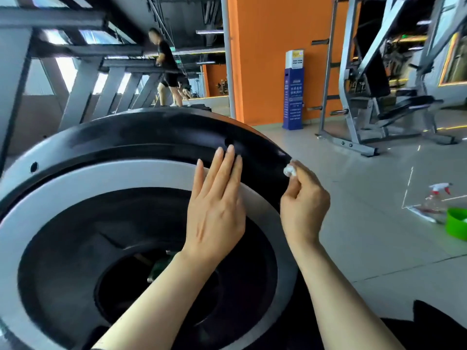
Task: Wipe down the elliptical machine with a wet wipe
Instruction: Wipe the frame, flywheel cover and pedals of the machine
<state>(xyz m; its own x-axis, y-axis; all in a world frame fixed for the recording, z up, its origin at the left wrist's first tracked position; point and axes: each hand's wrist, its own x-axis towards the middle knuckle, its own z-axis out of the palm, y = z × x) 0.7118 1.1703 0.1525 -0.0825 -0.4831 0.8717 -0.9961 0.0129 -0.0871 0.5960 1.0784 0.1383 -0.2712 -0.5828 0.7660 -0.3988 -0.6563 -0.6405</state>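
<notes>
The left hand (pixel 214 210) rests with straight fingers on the elliptical's flywheel cover (pixel 126 137); right hand (pixel 304 208) pinches a balled wet wipe (pixel 290 171) against its rim.

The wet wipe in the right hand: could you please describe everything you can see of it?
The wet wipe is white and crumpled into a small wad, mostly hidden inside the right hand, whose fingers pinch it. Only a bunched tip shows, pressed against the glossy black outer rim of the elliptical's round housing, at its right edge. Whether it looks damp cannot be told.
</notes>
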